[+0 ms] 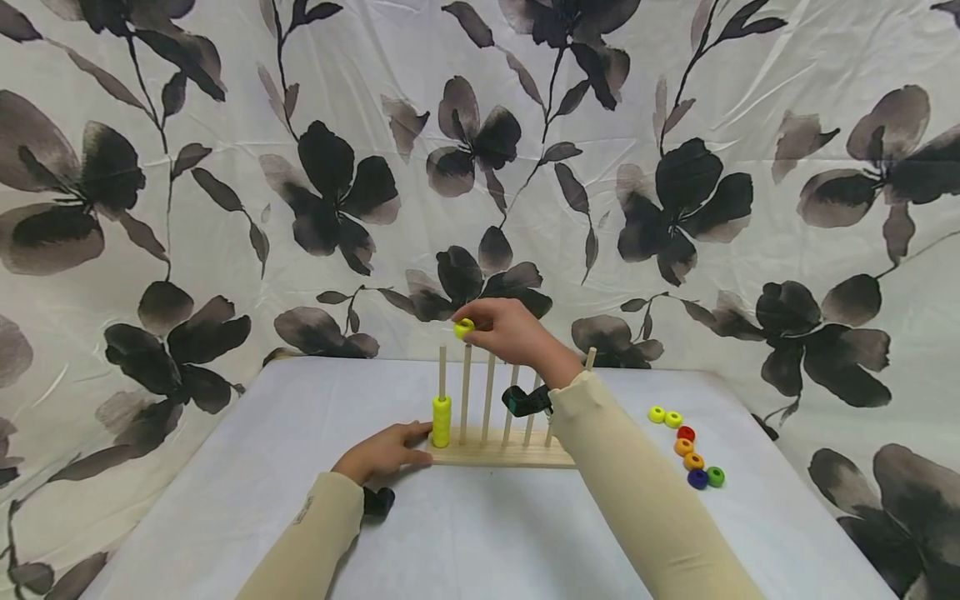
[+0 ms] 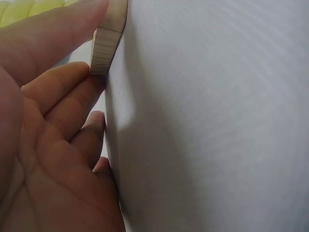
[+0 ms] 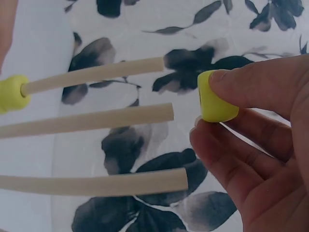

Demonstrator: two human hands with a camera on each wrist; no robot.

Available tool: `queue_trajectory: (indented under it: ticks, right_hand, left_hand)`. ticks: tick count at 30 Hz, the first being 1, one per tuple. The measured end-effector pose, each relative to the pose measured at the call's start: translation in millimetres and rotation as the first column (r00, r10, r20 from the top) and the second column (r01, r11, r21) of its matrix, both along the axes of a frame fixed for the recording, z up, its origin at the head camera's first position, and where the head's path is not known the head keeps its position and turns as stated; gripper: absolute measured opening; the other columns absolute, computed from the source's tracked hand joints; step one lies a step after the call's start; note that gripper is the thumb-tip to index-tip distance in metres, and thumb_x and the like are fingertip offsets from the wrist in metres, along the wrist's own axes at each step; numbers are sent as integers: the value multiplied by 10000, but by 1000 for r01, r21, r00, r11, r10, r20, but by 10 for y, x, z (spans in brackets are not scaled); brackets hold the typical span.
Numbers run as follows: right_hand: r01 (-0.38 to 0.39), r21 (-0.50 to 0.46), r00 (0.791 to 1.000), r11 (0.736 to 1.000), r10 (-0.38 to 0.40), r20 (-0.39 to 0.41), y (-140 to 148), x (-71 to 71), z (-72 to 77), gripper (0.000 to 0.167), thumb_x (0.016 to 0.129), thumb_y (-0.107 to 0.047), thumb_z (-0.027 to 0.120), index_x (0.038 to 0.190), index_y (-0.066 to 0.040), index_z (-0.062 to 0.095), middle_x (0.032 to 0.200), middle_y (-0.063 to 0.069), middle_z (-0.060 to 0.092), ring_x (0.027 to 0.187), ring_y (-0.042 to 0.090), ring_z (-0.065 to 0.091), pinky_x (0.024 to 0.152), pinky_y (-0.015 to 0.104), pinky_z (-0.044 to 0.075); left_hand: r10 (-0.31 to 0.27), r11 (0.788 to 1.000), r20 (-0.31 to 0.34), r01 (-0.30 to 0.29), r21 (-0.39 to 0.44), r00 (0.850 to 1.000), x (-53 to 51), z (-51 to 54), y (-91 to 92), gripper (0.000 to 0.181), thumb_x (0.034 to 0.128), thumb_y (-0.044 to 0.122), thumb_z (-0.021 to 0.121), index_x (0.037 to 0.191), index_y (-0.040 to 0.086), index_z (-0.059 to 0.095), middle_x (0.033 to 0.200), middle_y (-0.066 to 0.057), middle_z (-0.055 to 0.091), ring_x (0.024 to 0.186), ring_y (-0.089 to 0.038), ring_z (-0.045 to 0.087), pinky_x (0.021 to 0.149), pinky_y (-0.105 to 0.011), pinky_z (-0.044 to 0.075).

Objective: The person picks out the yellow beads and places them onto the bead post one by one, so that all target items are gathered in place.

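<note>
My right hand (image 1: 506, 333) pinches a yellow bead (image 1: 463, 329) between thumb and fingers, above the pegs near the left end of a wooden peg stand (image 1: 495, 454). In the right wrist view the yellow bead (image 3: 217, 99) is just off the peg tips, touching none of them. Several yellow beads (image 1: 442, 421) are stacked on the leftmost peg; its upper part is bare. My left hand (image 1: 386, 452) grips the left end of the stand's base, and the left wrist view has the thumb and fingertips at the base's end (image 2: 107, 46).
To the right on the white table (image 1: 450, 533) lie loose beads: two yellow beads (image 1: 664, 416), a red bead (image 1: 686, 433), two orange beads (image 1: 688, 454), a blue bead (image 1: 697, 478) and a green bead (image 1: 716, 477). A floral curtain (image 1: 480, 167) hangs behind the table.
</note>
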State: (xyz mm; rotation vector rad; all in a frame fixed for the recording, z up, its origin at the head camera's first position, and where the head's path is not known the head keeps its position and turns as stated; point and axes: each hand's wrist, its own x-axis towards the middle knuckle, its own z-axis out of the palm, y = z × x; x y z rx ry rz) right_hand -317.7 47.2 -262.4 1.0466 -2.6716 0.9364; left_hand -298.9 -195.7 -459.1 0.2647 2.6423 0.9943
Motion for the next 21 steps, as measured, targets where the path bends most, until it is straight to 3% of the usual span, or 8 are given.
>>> queue_trajectory:
  ticks: [12, 21]
  right_hand:
    - [-24, 32, 999, 999, 23, 25, -204, -14, -38, 275, 925, -141, 649, 1196, -179, 678, 1235, 13, 651, 1069, 162, 661, 852, 279, 563]
    - [-23, 43, 999, 999, 22, 34, -254, -14, -86, 285, 926, -156, 654, 1210, -178, 676, 1250, 6, 651, 1094, 169, 660, 869, 269, 562]
  left_hand:
    - [13, 1000, 23, -13, 16, 1000, -45, -31, -25, 721, 835, 393, 736, 1465, 198, 445, 1560, -176, 327, 1452, -399, 266, 1155, -617, 225]
    - [-7, 1000, 2, 7, 24, 1000, -84, -92, -51, 713, 821, 394, 745, 1452, 216, 466, 1548, -133, 370, 1451, -368, 290, 1155, -599, 244]
